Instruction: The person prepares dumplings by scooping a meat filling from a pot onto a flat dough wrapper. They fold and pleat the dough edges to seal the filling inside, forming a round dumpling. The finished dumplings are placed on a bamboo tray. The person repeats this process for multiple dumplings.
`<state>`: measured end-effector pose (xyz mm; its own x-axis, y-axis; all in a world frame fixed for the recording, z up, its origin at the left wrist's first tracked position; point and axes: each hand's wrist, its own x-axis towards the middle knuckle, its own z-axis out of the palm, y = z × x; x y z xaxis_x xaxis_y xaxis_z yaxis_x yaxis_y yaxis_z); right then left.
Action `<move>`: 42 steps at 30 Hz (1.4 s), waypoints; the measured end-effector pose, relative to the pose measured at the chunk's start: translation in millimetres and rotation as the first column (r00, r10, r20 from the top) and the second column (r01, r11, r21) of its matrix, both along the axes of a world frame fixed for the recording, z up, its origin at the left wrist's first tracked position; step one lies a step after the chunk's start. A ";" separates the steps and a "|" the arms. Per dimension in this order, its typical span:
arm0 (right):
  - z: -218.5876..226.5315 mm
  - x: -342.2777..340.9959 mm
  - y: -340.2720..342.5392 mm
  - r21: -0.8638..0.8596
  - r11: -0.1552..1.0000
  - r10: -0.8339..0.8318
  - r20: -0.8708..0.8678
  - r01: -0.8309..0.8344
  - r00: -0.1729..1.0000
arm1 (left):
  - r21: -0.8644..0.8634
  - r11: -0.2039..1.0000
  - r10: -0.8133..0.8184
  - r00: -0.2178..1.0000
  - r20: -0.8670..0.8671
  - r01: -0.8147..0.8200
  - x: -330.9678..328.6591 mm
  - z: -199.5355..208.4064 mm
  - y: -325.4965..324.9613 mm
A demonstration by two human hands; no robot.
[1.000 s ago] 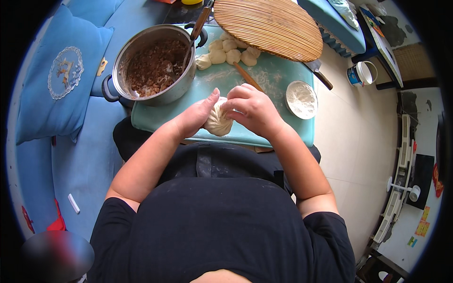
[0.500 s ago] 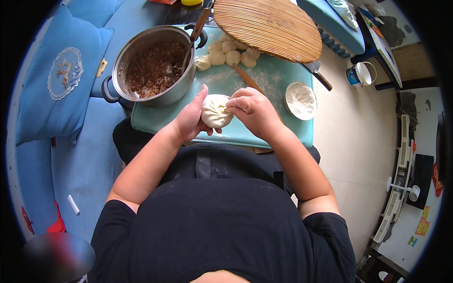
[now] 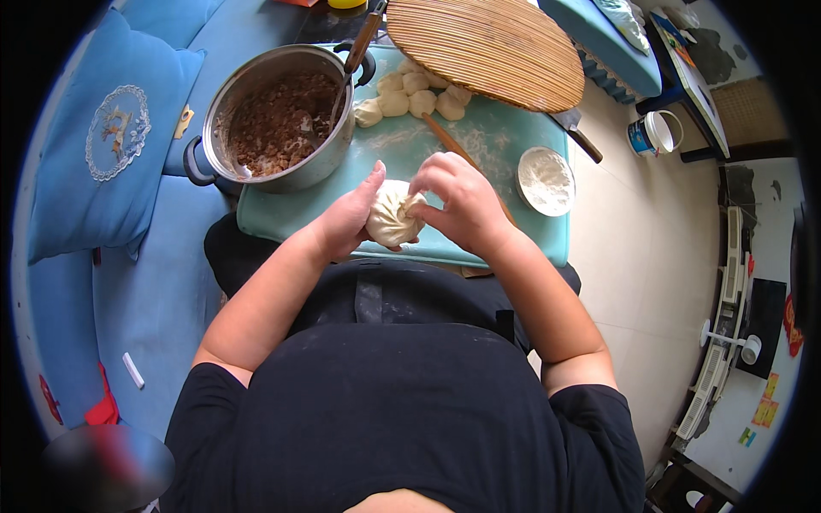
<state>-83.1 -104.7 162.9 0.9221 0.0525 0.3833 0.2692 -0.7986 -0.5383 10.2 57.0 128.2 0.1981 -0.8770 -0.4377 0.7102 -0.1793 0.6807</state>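
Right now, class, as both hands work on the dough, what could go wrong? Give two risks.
1. The round, white, pleated dough bun might tear where the right hand pinches its top, while the left hand cups it.
2. The brown-handled metal knife appears to jut past the turquoise tabletop's edge, so a bump could knock it down.

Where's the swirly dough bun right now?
In the head view, the swirly dough bun is just left of the middle, cupped in the left hand, with the right hand at its pleats, over the green table's near edge.
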 end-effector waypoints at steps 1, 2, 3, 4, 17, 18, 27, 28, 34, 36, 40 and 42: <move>0.1 0.4 1.4 0.019 1.000 -0.024 0.021 0.024 0.999 | -0.002 1.000 -0.025 1.000 0.000 0.025 0.7 -1.4 0.2; 0.9 0.8 2.2 0.037 0.998 -0.047 0.042 0.046 0.998 | -0.005 0.999 -0.048 0.999 0.000 0.048 2.0 -3.0 0.6; 1.9 0.5 1.0 0.020 1.000 0.003 0.041 -0.003 0.999 | -0.008 0.997 -0.071 0.997 0.001 0.071 2.8 -3.9 0.6; 3.0 -0.2 -1.2 0.003 0.999 0.053 0.039 -0.053 0.998 | -0.003 0.997 -0.073 0.997 0.010 0.073 3.0 -3.5 0.4; -2.3 -2.2 1.6 -0.140 0.989 0.058 0.154 -0.036 0.986 | -0.067 0.996 -0.062 0.996 -0.059 0.058 2.4 -2.7 -2.1; -1.5 -2.3 0.7 -0.114 0.992 0.064 0.109 -0.052 0.992 | -0.071 0.996 -0.061 0.995 -0.081 0.055 2.0 -4.5 -2.4; 6.6 1.1 -8.4 -0.006 0.991 0.132 -0.090 -0.134 0.987 | -0.099 0.994 -0.062 0.988 -0.145 0.048 1.3 -6.1 -3.1; 6.0 1.3 -9.5 0.010 0.990 0.140 -0.093 -0.140 0.986 | -0.089 0.995 -0.052 0.989 -0.141 0.040 0.9 -5.1 -3.1; 11.8 -1.4 -3.7 0.131 0.989 0.081 -0.128 -0.064 0.989 | -0.090 0.996 -0.033 0.993 -0.117 0.023 0.4 -2.2 -1.6; 12.5 -2.5 -0.2 0.181 0.984 0.027 -0.139 -0.001 0.990 | -0.086 0.996 -0.021 0.994 -0.104 0.012 0.4 -0.5 -1.8; 8.4 -2.1 -0.7 0.133 0.990 0.041 -0.011 -0.039 0.999 | -0.090 0.996 0.001 0.992 -0.128 -0.013 -0.4 -0.7 -2.2; 7.5 -1.4 -1.8 0.079 0.994 0.077 0.054 -0.081 0.996 | -0.094 0.995 0.006 0.991 -0.136 -0.019 -0.2 -0.3 -1.8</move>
<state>-84.5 -106.5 170.3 0.8956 0.0913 0.4353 0.3585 -0.7277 -0.5848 10.0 55.2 127.9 0.1540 -0.9135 -0.3765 0.7987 -0.1092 0.5917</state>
